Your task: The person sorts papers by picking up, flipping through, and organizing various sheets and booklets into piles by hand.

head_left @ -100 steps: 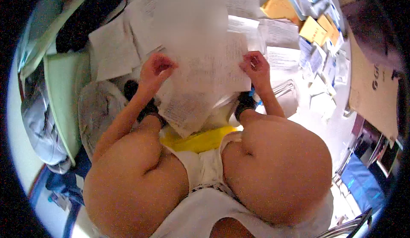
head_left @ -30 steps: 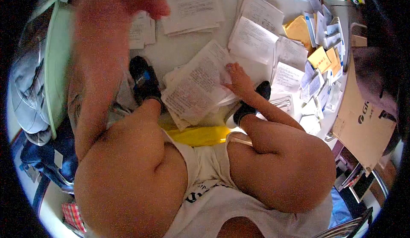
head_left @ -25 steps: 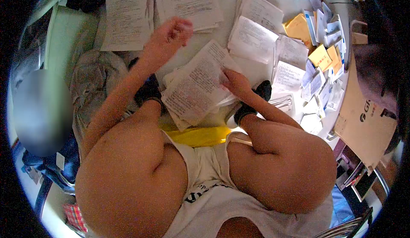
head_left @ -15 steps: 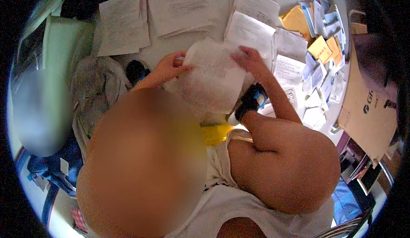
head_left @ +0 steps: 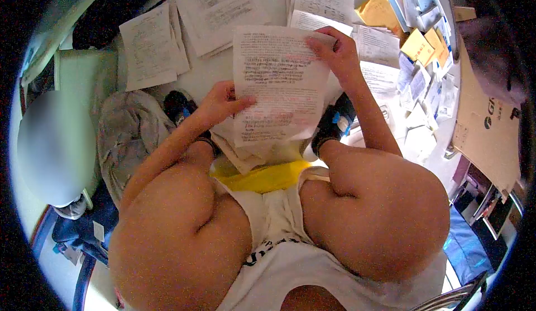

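Note:
A printed sheet with black and reddish text (head_left: 279, 87) is held up in front of me, between my bent knees. My left hand (head_left: 226, 101) pinches its left edge, thumb on the front of the paper. At the sheet's upper right corner, my right hand (head_left: 335, 51) has its fingers closed on the edge. Below the sheet, brownish paper (head_left: 237, 157) shows, with a yellow item (head_left: 262, 178) nearer my lap.
Paper stacks lie ahead at the left (head_left: 151, 48), centre (head_left: 218, 9) and right (head_left: 321, 1). Yellow envelopes (head_left: 382, 15) and many folded papers are at the right, beside a cardboard box (head_left: 488, 143). Grey cloth (head_left: 131, 138) lies left. Another person (head_left: 56, 143) is at the far left.
The sheet has been raised and now faces me more sharply. My right hand has moved up to its upper right corner and closed on it. My left hand has shifted slightly down.

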Motion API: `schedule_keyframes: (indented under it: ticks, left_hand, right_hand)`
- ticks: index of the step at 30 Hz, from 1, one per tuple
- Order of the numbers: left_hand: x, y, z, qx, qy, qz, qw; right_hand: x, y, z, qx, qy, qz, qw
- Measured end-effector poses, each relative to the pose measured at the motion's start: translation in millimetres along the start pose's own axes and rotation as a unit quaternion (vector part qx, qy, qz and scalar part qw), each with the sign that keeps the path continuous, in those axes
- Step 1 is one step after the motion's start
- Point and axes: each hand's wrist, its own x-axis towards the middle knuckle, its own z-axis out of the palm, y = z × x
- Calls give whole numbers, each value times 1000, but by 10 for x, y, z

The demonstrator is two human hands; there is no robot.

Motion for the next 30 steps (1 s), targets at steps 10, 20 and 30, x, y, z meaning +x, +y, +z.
schedule_keyframes:
  ticks: [10,20,30]
  left_hand:
    - [-41,94,63,10,27,6,1000]
    - [-40,91,55,-10,38,9,999]
    - [-69,282,-2,247,20,337,909]
  right_hand:
    - [-23,32,30,29,27,6,999]
    - [-60,22,63,57,45,47,996]
    - [-84,17,-6,475,-91,-42,875]
